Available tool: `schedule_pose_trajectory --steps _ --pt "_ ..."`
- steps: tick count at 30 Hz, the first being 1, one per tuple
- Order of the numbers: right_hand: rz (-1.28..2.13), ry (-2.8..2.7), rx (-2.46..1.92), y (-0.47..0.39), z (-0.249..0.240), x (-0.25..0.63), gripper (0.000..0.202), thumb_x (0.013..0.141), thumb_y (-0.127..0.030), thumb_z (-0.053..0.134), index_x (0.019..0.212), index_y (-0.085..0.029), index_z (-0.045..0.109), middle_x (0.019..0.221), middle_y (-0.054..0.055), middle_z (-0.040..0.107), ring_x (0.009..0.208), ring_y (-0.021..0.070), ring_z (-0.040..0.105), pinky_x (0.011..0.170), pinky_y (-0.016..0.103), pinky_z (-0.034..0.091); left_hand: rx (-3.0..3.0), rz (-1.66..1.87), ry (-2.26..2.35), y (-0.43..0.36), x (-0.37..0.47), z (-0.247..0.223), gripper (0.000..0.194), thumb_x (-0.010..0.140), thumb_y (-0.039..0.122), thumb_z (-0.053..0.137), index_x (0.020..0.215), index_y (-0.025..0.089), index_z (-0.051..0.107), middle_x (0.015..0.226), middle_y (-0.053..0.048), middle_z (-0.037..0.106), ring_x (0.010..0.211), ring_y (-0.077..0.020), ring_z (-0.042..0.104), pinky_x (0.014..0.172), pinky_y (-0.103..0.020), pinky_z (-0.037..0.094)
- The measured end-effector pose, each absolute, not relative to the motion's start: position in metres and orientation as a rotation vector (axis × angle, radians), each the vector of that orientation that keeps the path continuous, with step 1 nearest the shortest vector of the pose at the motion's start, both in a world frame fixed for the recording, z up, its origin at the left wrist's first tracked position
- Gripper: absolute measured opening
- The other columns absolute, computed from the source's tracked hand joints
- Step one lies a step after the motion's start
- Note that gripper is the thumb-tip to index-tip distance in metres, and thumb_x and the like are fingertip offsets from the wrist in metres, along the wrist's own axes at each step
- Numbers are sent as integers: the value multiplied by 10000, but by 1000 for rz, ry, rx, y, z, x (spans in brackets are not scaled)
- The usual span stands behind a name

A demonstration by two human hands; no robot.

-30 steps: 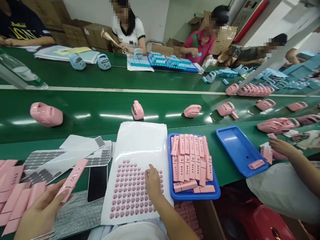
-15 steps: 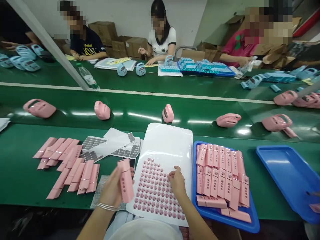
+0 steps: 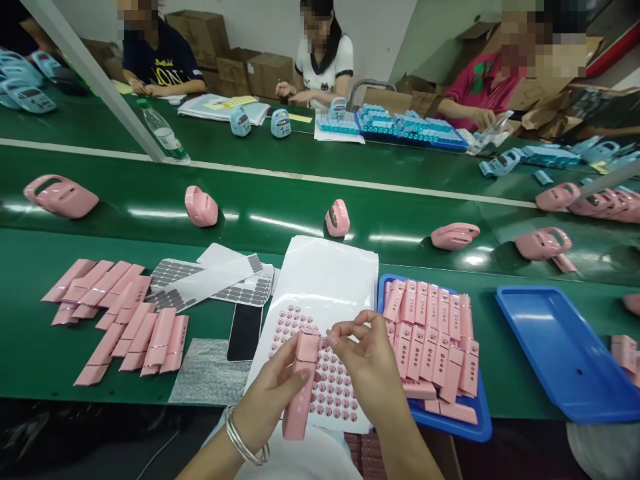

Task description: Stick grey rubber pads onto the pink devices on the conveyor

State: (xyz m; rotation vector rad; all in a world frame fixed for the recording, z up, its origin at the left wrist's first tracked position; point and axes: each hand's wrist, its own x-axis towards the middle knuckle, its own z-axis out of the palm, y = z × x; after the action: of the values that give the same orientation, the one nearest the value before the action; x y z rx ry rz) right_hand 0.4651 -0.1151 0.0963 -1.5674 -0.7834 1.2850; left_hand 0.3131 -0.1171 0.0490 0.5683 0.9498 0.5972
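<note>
My left hand (image 3: 270, 393) is closed round a pink plastic casing (image 3: 299, 415) with a row of small round marks down its front, held tilted over the sticker sheet (image 3: 333, 267). Close to the casing's upper end, my right hand (image 3: 367, 363) pinches with thumb and forefinger. What looks like a small round sticker (image 3: 325, 339) shows at those fingertips, too small to make out fully. Rows of round pink stickers cover the lower part of the sheet, partly hidden by my hands.
To the right, a blue tray (image 3: 484, 427) holds many pink casings; another blue tray (image 3: 565, 353) lies beyond. Loose pink casings (image 3: 120, 300), grey label sheets (image 3: 210, 277) and a phone (image 3: 245, 332) lie left. Pink handled housings (image 3: 338, 219) stand on the green belt (image 3: 280, 200). Co-workers sit opposite.
My left hand has brought the pink casing right, over the sticker sheet. My right hand has left the sheet's surface and come up to the casing's top. The view has shifted slightly.
</note>
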Motion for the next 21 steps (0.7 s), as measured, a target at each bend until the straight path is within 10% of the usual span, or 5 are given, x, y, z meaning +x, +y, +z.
schedule_pose_trajectory --steps 9,21 --pt "1204 -753 -1534 -124 107 459 335 785 -295 639 895 -260 325 794 -57 587 802 133 601 731 292 471 733 594 1022 -119 324 56 288 790 425 588 956 211 489 697 27 516 626 -108 517 582 -243 453" --pt "1277 -772 -1532 -135 95 455 327 789 -280 625 879 -258 311 768 -45 582 754 138 582 680 289 460 436 567 1144 -120 329 49 518 767 667 416 767 161 527 583 -21 538 521 -146 498 520 -286 427"
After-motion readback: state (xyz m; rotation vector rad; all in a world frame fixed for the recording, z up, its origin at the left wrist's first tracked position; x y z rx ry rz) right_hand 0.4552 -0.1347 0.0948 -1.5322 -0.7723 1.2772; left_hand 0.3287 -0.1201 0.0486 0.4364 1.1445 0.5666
